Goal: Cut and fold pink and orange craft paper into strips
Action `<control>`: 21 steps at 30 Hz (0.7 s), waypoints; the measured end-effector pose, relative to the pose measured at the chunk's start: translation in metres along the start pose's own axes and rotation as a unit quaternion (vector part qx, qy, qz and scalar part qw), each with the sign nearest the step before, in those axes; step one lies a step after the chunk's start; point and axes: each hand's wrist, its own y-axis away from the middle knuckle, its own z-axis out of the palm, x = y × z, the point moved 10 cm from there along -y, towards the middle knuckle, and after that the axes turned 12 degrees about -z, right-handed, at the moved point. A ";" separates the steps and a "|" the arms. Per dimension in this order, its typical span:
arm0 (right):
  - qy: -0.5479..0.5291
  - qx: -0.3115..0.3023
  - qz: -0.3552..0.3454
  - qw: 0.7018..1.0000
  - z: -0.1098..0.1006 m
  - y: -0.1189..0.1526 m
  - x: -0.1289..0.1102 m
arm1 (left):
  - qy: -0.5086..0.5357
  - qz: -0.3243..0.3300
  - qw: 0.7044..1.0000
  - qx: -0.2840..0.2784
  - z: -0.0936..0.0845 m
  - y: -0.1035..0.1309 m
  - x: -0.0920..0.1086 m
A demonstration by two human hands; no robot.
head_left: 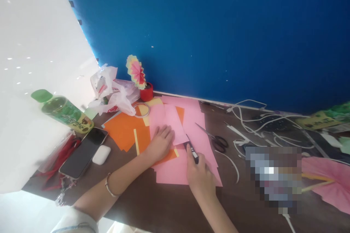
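Note:
My left hand lies flat, fingers stretched out, pressing on a smaller pink sheet of paper. Under it are larger pink sheets and orange paper. A black utility knife is in my right hand, its tip at the right lower corner of the smaller pink sheet. Black-handled scissors rest partly on the pink paper, right of the knife. Whether the blade touches the paper I cannot tell.
At the left are a green-capped bottle, a phone and a white earbud case. A tape roll, plastic bags and a paper fan flower in red tape stand behind. White cables tangle at right.

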 end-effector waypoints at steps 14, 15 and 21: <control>-0.081 -0.021 0.139 0.987 0.007 0.016 0.049 | 0.028 -0.010 1.000 0.006 -0.002 0.001 0.001; -0.085 -0.010 0.176 0.981 0.004 0.021 0.062 | 0.033 -0.011 0.999 0.001 -0.003 0.001 0.002; -0.192 0.021 0.161 0.968 0.007 0.023 0.059 | 0.057 -0.015 0.998 -0.017 -0.010 0.003 0.005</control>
